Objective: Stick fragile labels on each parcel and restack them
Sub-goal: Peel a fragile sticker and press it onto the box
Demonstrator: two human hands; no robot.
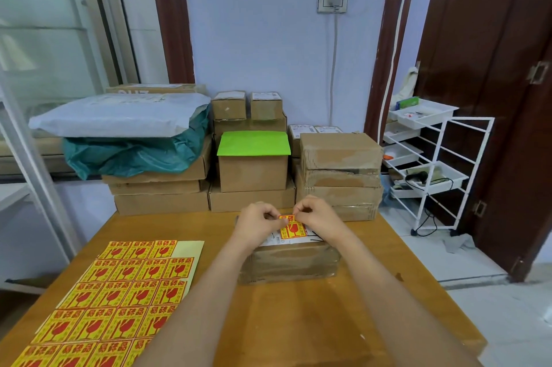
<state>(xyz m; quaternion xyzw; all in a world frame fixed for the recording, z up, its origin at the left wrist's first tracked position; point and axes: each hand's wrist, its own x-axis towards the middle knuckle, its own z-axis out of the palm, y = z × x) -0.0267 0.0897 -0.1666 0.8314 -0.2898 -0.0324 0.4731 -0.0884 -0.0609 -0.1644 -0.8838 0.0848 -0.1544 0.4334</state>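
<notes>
A taped cardboard parcel (288,262) sits in the middle of the wooden table (298,322). Over its top hangs one yellow-and-red fragile label (292,228). My left hand (260,221) pinches the label's upper left corner and my right hand (316,215) pinches its upper right corner. The label's lower edge seems to touch the parcel's white shipping slip. A sheet of several fragile labels (110,301) lies flat on the table at the left, with one empty spot at its top right.
Stacks of cardboard parcels (340,175) line the table's far edge, one box topped with green paper (254,144), and grey and teal mailer bags (125,133) at the left. A white wire rack with trays (430,163) stands on the floor at the right.
</notes>
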